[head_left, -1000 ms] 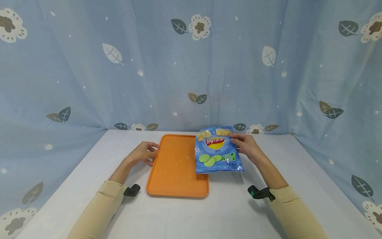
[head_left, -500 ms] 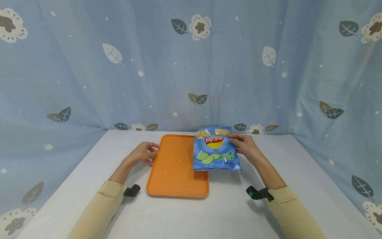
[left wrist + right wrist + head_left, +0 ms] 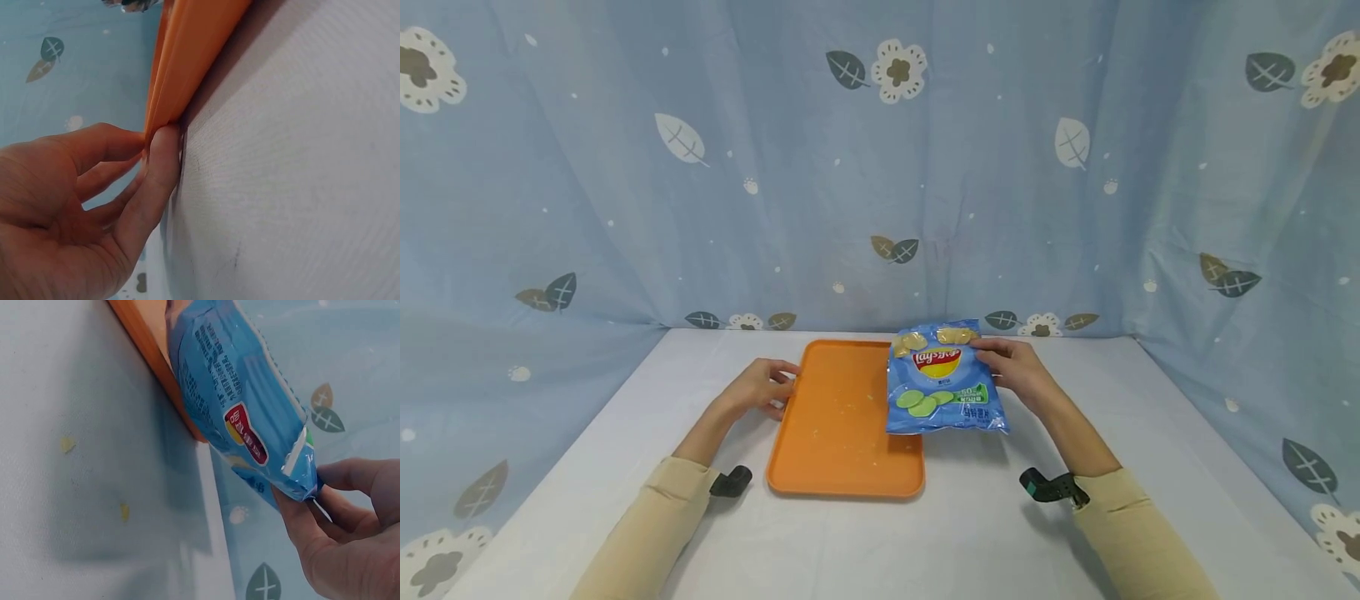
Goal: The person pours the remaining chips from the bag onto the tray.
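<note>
An orange tray (image 3: 831,450) lies flat on the white table. At its left edge, my left hand (image 3: 760,387) pinches the rim; in the left wrist view that hand (image 3: 106,187) has fingers on both sides of the tray's side wall (image 3: 194,56). My right hand (image 3: 1017,367) grips the right upper edge of a blue Lay's chip bag (image 3: 936,400), held tilted with its printed front up. The bag overlaps the tray's right part and hides its far right corner. In the right wrist view the fingers (image 3: 306,528) pinch the bag's crimped end.
Small crumbs lie on the tray, and yellow crumbs (image 3: 67,445) dot the white table (image 3: 970,533) beneath the bag. A blue leaf-patterned curtain (image 3: 1015,233) hangs behind and beside the table. Black wrist cameras (image 3: 732,481) sit over both beige sleeves.
My right hand has shifted slightly left with the chip bag, which now covers a little more of the tray. My left hand stays at the tray's edge.
</note>
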`<state>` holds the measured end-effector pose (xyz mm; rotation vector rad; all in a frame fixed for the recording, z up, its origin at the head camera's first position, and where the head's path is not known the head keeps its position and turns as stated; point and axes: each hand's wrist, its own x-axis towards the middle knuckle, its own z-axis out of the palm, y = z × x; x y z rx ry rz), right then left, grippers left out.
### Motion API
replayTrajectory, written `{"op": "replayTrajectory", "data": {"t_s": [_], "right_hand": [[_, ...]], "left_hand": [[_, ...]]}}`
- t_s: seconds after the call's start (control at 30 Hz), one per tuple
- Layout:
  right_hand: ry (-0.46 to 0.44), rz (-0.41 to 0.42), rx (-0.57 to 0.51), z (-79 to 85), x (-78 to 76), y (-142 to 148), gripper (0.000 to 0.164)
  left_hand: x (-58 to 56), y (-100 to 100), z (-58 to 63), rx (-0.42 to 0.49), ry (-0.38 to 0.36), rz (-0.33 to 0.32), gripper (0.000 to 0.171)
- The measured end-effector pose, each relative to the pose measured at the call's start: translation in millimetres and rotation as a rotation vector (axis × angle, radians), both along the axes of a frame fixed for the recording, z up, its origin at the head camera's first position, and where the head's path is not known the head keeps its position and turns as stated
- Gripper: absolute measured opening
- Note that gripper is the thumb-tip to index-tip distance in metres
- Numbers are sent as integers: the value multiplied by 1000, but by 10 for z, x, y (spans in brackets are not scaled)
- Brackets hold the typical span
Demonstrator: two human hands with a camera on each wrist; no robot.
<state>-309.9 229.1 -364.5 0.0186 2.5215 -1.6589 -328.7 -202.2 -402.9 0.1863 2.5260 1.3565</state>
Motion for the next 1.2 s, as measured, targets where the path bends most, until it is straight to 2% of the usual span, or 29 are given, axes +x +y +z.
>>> {"op": "replayTrajectory", "data": {"t_s": [1.2], "right_hand": [[-2,-4,-29,-3,15,-24,42]], "left_hand": [[-6,8,-23,-24,2,26,42]]}}
